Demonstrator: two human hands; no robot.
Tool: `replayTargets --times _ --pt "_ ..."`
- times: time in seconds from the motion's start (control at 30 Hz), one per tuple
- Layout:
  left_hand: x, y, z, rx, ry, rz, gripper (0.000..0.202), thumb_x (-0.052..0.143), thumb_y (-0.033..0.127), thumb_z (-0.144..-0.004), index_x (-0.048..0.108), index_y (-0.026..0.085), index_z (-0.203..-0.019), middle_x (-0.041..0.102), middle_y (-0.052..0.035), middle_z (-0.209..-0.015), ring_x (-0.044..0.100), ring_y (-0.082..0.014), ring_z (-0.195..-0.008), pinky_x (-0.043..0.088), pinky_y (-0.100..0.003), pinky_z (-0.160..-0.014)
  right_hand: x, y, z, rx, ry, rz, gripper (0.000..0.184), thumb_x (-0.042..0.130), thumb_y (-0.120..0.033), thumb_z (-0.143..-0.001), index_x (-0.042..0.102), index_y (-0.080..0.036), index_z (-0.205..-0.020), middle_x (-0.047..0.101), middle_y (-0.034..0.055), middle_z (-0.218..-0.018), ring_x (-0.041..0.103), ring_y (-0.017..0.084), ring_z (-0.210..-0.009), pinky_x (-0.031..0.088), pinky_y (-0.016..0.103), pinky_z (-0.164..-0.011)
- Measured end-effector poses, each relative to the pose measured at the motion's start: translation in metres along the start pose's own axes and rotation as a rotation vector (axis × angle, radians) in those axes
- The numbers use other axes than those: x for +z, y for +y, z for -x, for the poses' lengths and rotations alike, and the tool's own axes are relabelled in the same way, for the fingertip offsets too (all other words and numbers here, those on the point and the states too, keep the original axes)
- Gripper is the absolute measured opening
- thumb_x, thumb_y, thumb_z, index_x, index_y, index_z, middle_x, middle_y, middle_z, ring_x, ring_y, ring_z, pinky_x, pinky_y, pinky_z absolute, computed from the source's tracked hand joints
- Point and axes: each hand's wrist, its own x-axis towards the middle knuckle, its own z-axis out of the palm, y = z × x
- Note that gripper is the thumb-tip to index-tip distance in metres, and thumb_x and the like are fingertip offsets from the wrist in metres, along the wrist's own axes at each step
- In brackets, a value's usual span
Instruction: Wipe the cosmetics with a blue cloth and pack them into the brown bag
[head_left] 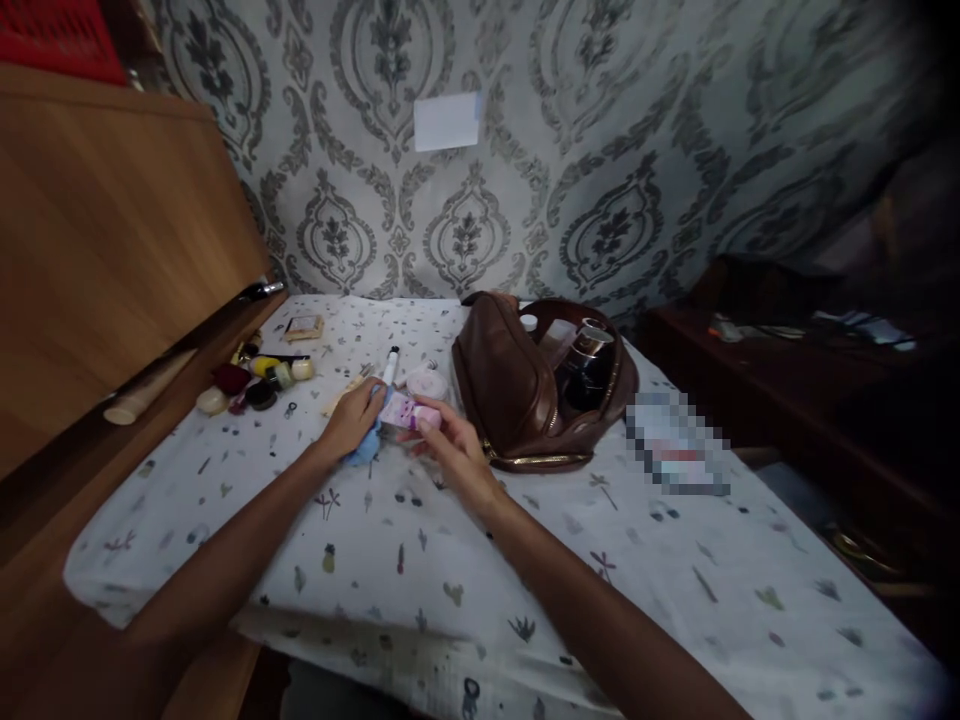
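Note:
Both my hands meet over a bed covered by a white printed sheet [525, 560]. My left hand [352, 420] is closed around a blue cloth [365, 450] and touches one end of a small pink and white tube [409, 410]. My right hand [450, 450] pinches the other end of that tube. A white marker-like stick [391, 366] and a round pale compact [426, 382] lie just behind my hands. An open brown leather pouch [517, 390] with bottles inside stands to the right of them.
Several small cosmetic jars and tubes [259, 385] lie at the bed's left edge beside a wooden headboard [97, 250]. A flat palette [304, 326] rests farther back. A dark wooden side table [795, 370] stands at the right. Patterned wallpaper lies behind.

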Motion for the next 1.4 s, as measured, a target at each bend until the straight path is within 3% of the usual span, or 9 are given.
replayTargets --times 0.17,0.37,0.53,0.67,0.73,0.8,0.87,1.2,1.4 --pt "-0.005 -0.009 0.002 -0.033 0.045 0.176 0.034 0.040 0.044 -0.095 0.058 0.018 -0.085 0.059 -0.0021 -0.078 0.057 -0.0194 -0.078 0.044 -0.029 -0.074 -0.001 -0.010 -0.002 -0.003 0.050 -0.081 0.043 0.075 -0.046 -0.076 0.065 -0.023 -0.111 0.070 0.0022 -0.093 0.070 0.017 -0.072 0.052 0.026 -0.060" --pt "0.001 -0.012 0.002 -0.003 0.049 0.161 0.027 0.046 0.040 -0.092 0.060 0.019 -0.084 0.063 -0.0012 -0.079 0.058 -0.0192 -0.079 0.043 -0.029 -0.076 -0.005 -0.003 -0.006 0.051 0.162 -0.041 0.045 0.074 -0.051 -0.075 0.064 -0.023 -0.108 0.070 0.0015 -0.090 0.069 0.017 -0.069 0.052 0.028 -0.059" --pt "-0.005 -0.001 0.006 -0.141 0.227 0.087 0.023 0.048 0.036 -0.092 0.060 0.021 -0.105 0.056 0.0030 -0.069 0.052 -0.0162 -0.062 0.041 -0.028 -0.064 -0.011 0.007 -0.006 0.049 0.200 0.181 0.050 0.074 -0.050 -0.075 0.061 -0.020 -0.114 0.070 0.0001 -0.080 0.065 0.014 -0.065 0.050 0.026 -0.062" --pt "-0.002 0.022 0.016 -0.009 0.368 0.205 0.024 0.044 0.036 -0.098 0.054 0.020 -0.113 0.064 -0.0030 -0.095 0.061 -0.0177 -0.086 0.047 -0.029 -0.079 -0.006 0.011 -0.005 0.048 0.128 0.215 0.048 0.075 -0.047 -0.073 0.053 -0.022 -0.107 0.068 -0.0019 -0.072 0.063 0.014 -0.062 0.050 0.027 -0.060" --pt "0.004 0.031 0.022 0.145 0.332 0.201 0.026 0.042 0.036 -0.099 0.054 0.019 -0.115 0.064 -0.0066 -0.105 0.060 -0.0192 -0.098 0.047 -0.031 -0.087 -0.001 0.012 -0.004 0.037 0.059 0.207 0.042 0.078 -0.042 -0.069 0.053 -0.022 -0.096 0.067 -0.0026 -0.074 0.063 0.014 -0.064 0.051 0.026 -0.060" --pt "0.010 0.037 0.027 0.286 0.195 0.133 0.027 0.041 0.036 -0.100 0.056 0.019 -0.114 0.064 -0.0086 -0.106 0.060 -0.0208 -0.100 0.047 -0.034 -0.090 0.002 0.012 -0.002 0.007 0.005 0.224 0.037 0.080 -0.036 -0.066 0.055 -0.022 -0.089 0.064 -0.0037 -0.075 0.061 0.012 -0.066 0.050 0.024 -0.060" --pt "0.013 0.037 0.029 0.335 0.072 0.036 0.030 0.038 0.037 -0.100 0.058 0.018 -0.112 0.066 -0.0098 -0.105 0.060 -0.0226 -0.099 0.047 -0.036 -0.092 0.004 0.011 -0.001 -0.013 -0.022 0.237 0.034 0.081 -0.032 -0.065 0.056 -0.021 -0.085 0.063 -0.0041 -0.075 0.060 0.011 -0.067 0.049 0.023 -0.060" --pt "0.002 -0.001 0.011 0.023 0.085 -0.212 0.032 0.036 0.040 -0.100 0.058 0.020 -0.111 0.068 -0.0097 -0.107 0.063 -0.0256 -0.103 0.047 -0.036 -0.089 0.000 -0.001 -0.002 0.074 0.015 0.153 0.038 0.083 -0.043 -0.066 0.061 -0.020 -0.087 0.068 -0.0004 -0.070 0.066 0.016 -0.060 0.050 0.027 -0.054" --pt "-0.001 -0.017 0.007 -0.145 0.069 -0.138 0.036 0.041 0.045 -0.097 0.055 0.022 -0.121 0.066 -0.0042 -0.086 0.063 -0.0244 -0.082 0.045 -0.033 -0.076 -0.006 -0.002 -0.006 0.034 0.110 0.110 0.036 0.081 -0.043 -0.066 0.065 -0.019 -0.086 0.067 -0.0010 -0.070 0.063 0.014 -0.058 0.048 0.025 -0.052"
